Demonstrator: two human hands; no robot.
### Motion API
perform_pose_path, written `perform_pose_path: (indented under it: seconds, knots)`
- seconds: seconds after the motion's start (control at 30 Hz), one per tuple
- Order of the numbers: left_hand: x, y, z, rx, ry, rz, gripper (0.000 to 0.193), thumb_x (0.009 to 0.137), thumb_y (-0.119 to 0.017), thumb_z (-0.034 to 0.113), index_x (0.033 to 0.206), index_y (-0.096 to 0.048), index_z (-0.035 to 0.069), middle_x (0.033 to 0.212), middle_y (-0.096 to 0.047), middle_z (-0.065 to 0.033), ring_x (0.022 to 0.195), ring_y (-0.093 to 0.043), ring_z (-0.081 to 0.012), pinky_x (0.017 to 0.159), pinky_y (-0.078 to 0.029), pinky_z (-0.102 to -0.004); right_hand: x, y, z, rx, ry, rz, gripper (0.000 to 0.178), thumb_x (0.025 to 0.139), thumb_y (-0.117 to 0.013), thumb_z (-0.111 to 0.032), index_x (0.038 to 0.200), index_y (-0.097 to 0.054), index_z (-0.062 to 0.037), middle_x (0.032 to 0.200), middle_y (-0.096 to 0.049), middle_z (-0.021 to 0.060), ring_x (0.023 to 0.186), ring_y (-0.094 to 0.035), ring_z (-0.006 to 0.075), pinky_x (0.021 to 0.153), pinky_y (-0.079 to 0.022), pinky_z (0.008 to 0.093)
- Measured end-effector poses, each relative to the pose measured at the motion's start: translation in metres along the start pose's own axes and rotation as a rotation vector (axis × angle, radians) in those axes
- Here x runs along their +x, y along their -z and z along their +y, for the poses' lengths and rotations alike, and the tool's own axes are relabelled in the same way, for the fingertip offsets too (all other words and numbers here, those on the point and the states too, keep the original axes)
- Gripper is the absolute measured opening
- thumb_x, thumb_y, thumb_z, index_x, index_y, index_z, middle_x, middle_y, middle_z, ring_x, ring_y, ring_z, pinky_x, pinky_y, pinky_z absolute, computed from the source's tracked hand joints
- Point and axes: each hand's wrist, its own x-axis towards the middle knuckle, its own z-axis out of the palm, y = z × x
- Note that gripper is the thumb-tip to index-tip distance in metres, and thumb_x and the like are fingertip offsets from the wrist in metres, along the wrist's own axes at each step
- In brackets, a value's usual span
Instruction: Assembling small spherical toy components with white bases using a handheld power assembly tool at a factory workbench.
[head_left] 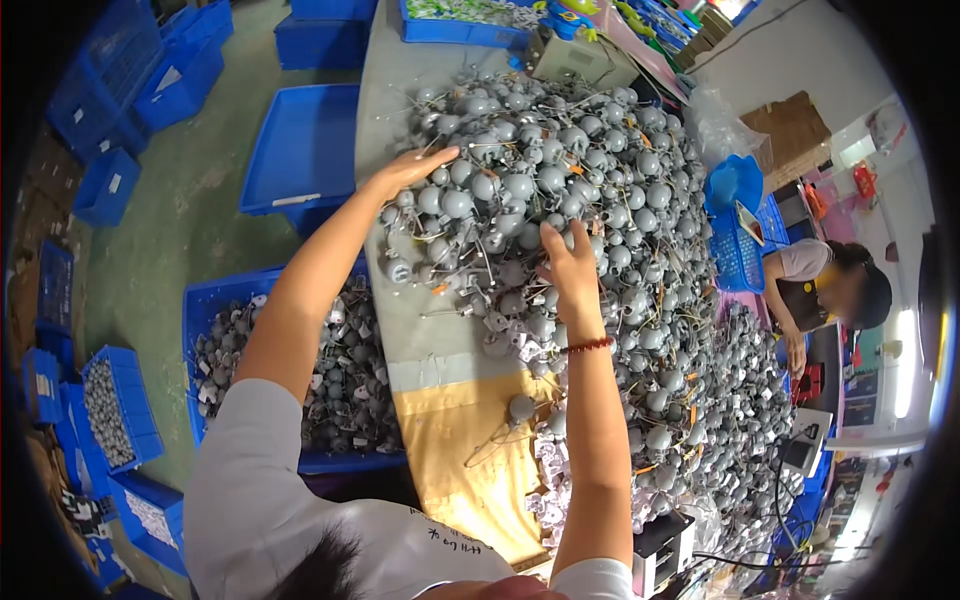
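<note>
Left hand (412, 170): fingers extended, laid along the near-left edge of the heap, not closed on anything I can make out. Right hand (573, 270): thumb and fingers spread down among the grey balls; can't tell if one is pinched. Red bead bracelet (588, 346) on that wrist.

Parts in work: grey ball-headed pieces with thin wire leads (519, 186), between and under both hands, heaped away to the right on the tabletop (425, 345).

Progress, my read: handling looks like sorting or gathering, and early. The heap fills the space between the hands and runs well past the right one. No separated finished group near either hand. One loose ball (521, 407) sits apart, nearer the body than the right hand, on a tan sheet (470, 470). Pale pinkish pieces (550, 460) lie just left of the right forearm, mixed in at the heap's edge.

Below the left forearm: blue bin (350, 462) with lots of similar grey parts; can't tell if that's output or feedstock. So nearly all the heap looks left to do.

Far right of the right hand: blue basket (735, 250), then a co-worker (808, 285).
</note>
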Motion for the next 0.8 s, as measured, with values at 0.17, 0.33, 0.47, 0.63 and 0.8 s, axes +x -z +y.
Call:
perform_pose_path:
  seconds: [0.17, 0.33, 0.47, 0.63, 0.8]
  knots:
    - [-0.001, -0.017, -0.008, -0.465, 0.044, -0.097, 0.092, 0.082, -0.06, 0.073, 0.145, -0.045, 0.007, 0.146, -0.046, -0.0187, 0.13, -0.05, -0.0284, 0.105, -0.045, -0.0448, 0.033, -0.023, 0.003, -0.06, 0.148, 0.108, 0.105, 0.084, -0.073, -0.046, 0.151, -0.015, 0.0119, 0.151, -0.031, 0.0308, 0.142, -0.032, 0.0351, 0.114, -0.028, 0.0359]
    - [-0.018, -0.064, 0.01, -1.03, -0.045, -0.349, 0.065, 0.09, -0.066, 0.053, 0.134, -0.053, 0.007, 0.122, -0.065, -0.0129, 0.103, -0.069, -0.0238, 0.087, -0.06, -0.0421, 0.06, -0.042, 0.007, 0.018, 0.047, 0.248, 0.115, 0.077, -0.077, -0.054, 0.151, -0.018, 0.0112, 0.149, -0.036, 0.0326, 0.14, -0.037, 0.0375, 0.114, -0.031, 0.0383]
    - [-0.029, -0.078, 0.021, -1.124, -0.058, -0.41, 0.061, 0.091, -0.066, 0.049, 0.135, -0.054, 0.008, 0.122, -0.066, -0.0122, 0.106, -0.068, -0.0251, 0.09, -0.059, -0.0428, 0.047, -0.016, -0.007, 0.277, -0.038, 0.025, 0.104, 0.074, -0.079, -0.043, 0.15, -0.029, 0.0062, 0.147, -0.044, 0.0233, 0.134, -0.044, 0.0327, 0.11, -0.035, 0.0394]
    - [-0.052, -0.113, 0.088, -1.09, -0.112, -0.592, 0.056, 0.098, -0.049, 0.048, 0.133, -0.056, 0.005, 0.123, -0.066, -0.0122, 0.11, -0.067, -0.026, 0.095, -0.056, -0.0453, 0.035, 0.037, -0.02, 0.693, -0.022, -0.204, 0.068, 0.079, -0.074, -0.042, 0.132, -0.053, -0.0058, 0.123, -0.062, 0.0111, 0.107, -0.061, 0.026, 0.094, -0.048, 0.0463]
    - [-0.084, -0.14, 0.157, -0.992, -0.182, -0.62, 0.057, 0.098, -0.05, 0.049, 0.133, -0.055, 0.005, 0.123, -0.066, -0.0125, 0.106, -0.068, -0.025, 0.096, -0.056, -0.0432, -0.015, 0.09, -0.075, 0.787, 0.068, -0.252, 0.051, 0.089, -0.061, -0.038, 0.128, -0.056, -0.0062, 0.123, -0.064, 0.0151, 0.111, -0.063, 0.0299, 0.098, -0.05, 0.0506]
